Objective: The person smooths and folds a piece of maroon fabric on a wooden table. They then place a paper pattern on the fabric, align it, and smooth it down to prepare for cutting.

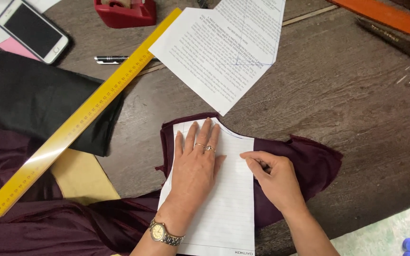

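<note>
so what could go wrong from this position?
1. The lined paper pattern is held only by the flat left hand; it could slide on the slick maroon fabric while the right hand works along its edge.
2. The fabric lies wrinkled past the paper's right edge, so a traced edge may come out distorted.
3. The yellow ruler rests tilted over the black cloth and might slip.

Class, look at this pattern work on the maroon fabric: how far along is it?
Done, it seems: the lined paper pattern lies on the maroon fabric, its top edge curved. In hand: the left hand presses the paper flat while the right hand works along its right edge; any tool there is hidden. Left: fabric still spreads uncut beyond the paper.
</note>
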